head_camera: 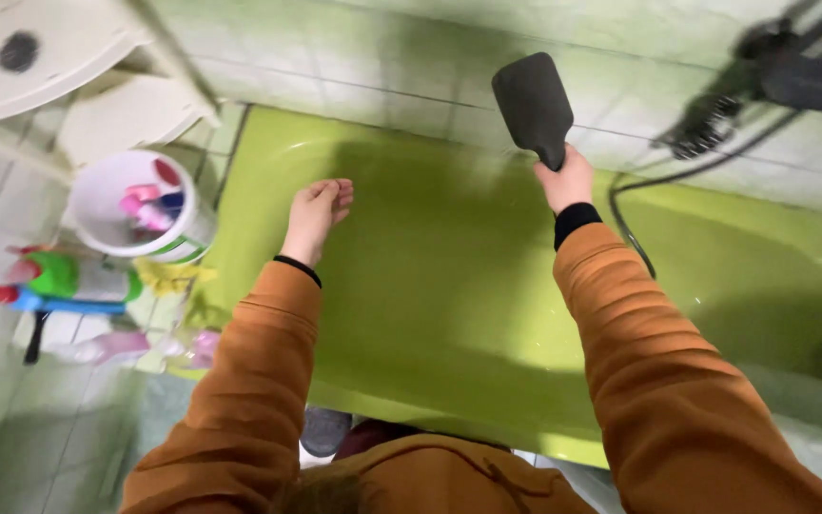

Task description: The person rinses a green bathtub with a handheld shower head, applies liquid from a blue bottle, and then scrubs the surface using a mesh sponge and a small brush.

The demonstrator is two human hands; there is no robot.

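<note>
Seen from the head camera, a person in an orange sweatshirt leans over a lime-green bathtub, both arms stretched out above its bare basin. The right hand is closed around the handle of a black paddle brush, gripping it at the lower end so that the broad flat head points up and away toward the far tiled wall. The brush's long axis runs near to far, tilting slightly left at the top. The left hand holds nothing; its fingers are loosely curled, palm half turned upward, hovering over the left part of the tub well apart from the brush. The right hand is thus the only one in contact with the brush, which lies to the right of and farther away than the left hand.

At far right a dark shower head hangs against the wall, its black hose looping down over the tub's rim just beside the right wrist. On the tiled floor to the left stands a white bucket filled with pink and blue bottles, with more cleaning bottles and a yellow cloth lying near it. A white plastic shelf unit occupies the far left corner.
</note>
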